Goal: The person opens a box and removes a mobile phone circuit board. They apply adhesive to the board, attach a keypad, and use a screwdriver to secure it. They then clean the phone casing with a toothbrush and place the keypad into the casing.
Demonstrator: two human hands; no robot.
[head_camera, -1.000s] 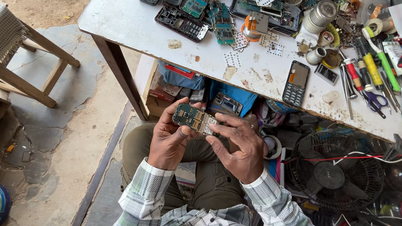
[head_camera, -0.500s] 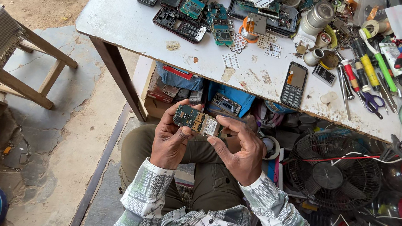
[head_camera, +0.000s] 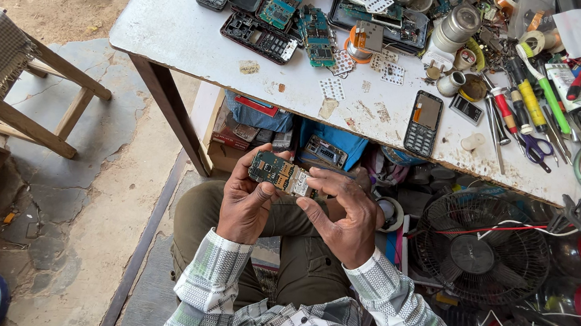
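While the left hand [head_camera: 246, 207] grips a bare phone board [head_camera: 279, 174] over the lap, below the table [head_camera: 169, 32] edge, the right hand [head_camera: 344, 211] pinches its other end. This looks like inspection; any next move needs fingertip care.

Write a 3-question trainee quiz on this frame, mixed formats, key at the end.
1. True or false: the circuit board is held between both hands, above the person's lap.
2. Multiple choice: the keypad phone with its screen part exposed lies on the white table: A) alone at the far left corner, B) near the front edge, left of the screwdrivers, C) on the stool.
3. Fill in: under the table at right, a black ___ lies on the floor.

Key: 1 true; the left hand and right hand both grip it. 2 B. 3 fan.
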